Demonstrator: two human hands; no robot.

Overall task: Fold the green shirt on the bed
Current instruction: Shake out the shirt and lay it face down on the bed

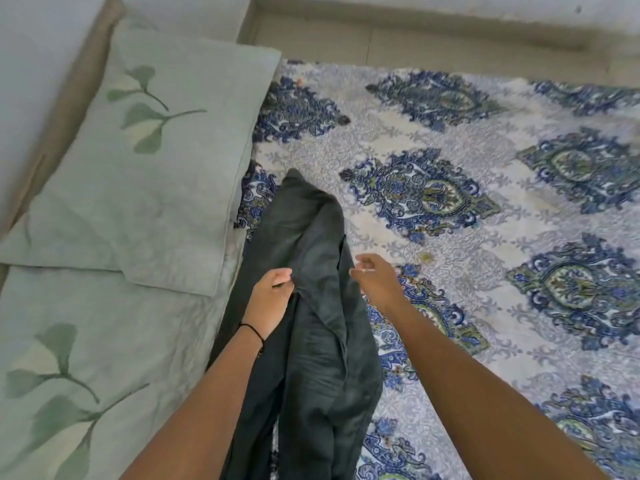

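Observation:
The dark green shirt (311,306) lies bunched in a long crumpled strip on the bed (485,237), running from the centre toward the near edge. My left hand (272,299) pinches the shirt's left edge at mid-length, a black band on its wrist. At the shirt's right edge, my right hand (374,277) has its fingers curled; whether it grips the cloth or only touches it is unclear.
The bed has a white sheet with blue and green ornate medallions. Two pale green pillows with leaf prints lie on the left, one far (149,161) and one near (86,368). A wall and a ledge (415,36) run along the far side.

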